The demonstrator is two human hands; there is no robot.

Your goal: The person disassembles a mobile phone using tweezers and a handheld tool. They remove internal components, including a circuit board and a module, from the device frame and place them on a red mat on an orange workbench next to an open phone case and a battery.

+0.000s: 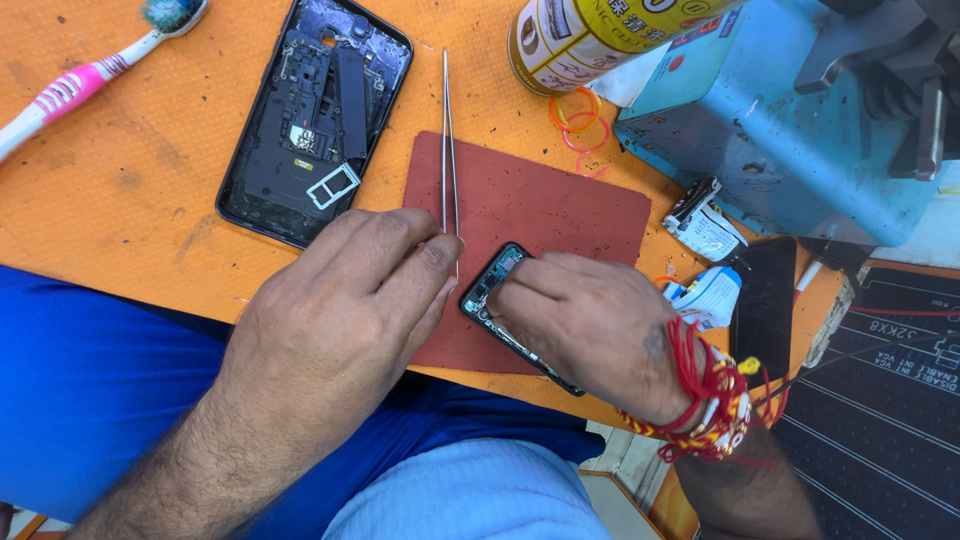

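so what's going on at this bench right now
A person is bent over a small opened phone lying on a dark red mat on an orange table. The right hand lies over the phone and holds it down, while the left hand pinches metal tweezers, whose long end points away up the table. A second, larger phone with its back off lies beyond the left hand, with a pink toothbrush further left and a spray can at the far edge.
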